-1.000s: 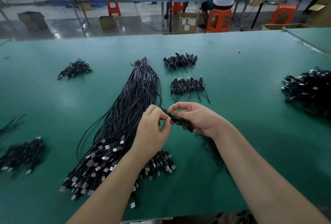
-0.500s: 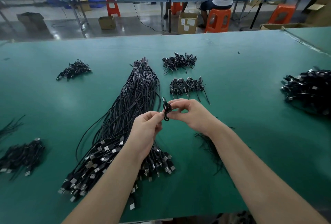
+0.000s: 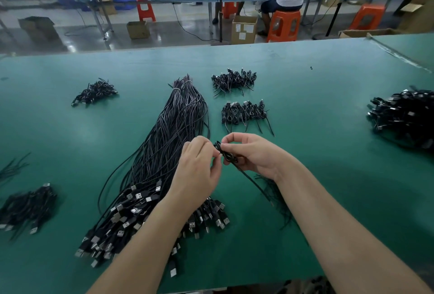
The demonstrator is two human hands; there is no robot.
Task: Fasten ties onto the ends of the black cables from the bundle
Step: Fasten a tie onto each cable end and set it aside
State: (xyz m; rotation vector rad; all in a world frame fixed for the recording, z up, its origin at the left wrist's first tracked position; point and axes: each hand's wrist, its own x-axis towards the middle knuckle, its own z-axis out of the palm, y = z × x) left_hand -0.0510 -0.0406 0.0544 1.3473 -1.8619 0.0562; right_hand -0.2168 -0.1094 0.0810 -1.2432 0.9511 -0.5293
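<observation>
A long bundle of black cables lies on the green table, USB plugs toward me. Above its right edge, my left hand and my right hand meet around a small coiled black cable. Each hand pinches this coil between thumb and fingertips. A thin black tie tail trails from the coil down toward my right wrist. A loose heap of black ties lies on the table under my right forearm.
Two rows of tied coils lie just beyond my hands. More cable piles sit at far left, near left and right. A person sits at a blue bench behind.
Both hands have turned the small coil and shifted it slightly; it now lies slanted between my fingertips, and a tie tail hangs from it toward my right wrist.
</observation>
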